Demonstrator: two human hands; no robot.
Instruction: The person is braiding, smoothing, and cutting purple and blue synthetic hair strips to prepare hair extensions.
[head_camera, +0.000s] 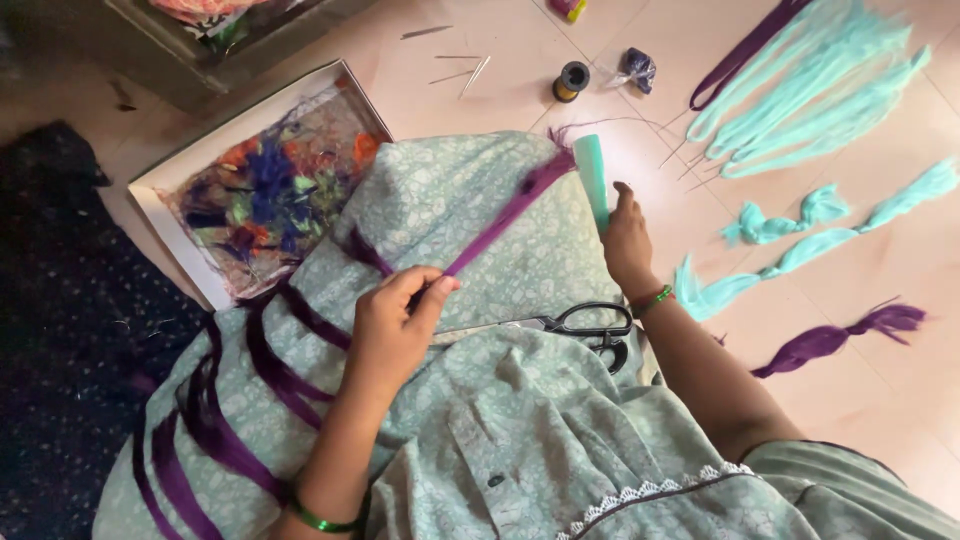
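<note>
The left hand pinches a purple fibre strand between thumb and fingers near the strand's lower end. The strand runs taut, up and to the right across the pale green patterned cloth that covers the person's lap. The right hand is closed around a mint-green comb, which is held upright with its teeth at the upper end of the strand, where the frayed tip spreads out. Both wrists carry a green bangle.

A pair of black-handled scissors lies on the cloth just below the right wrist, blades pointing left. Further purple strands are laid in rows over the cloth to the left of the left forearm.

On the floor, to the left of the lap, a shallow white box holds mixed scraps of blue, orange and green fibre. Above the comb stands a spool of gold thread, with several needles near it. Mint-green fibre bundles lie to the upper right, well apart from the hands. A loose purple bundle lies at right.
</note>
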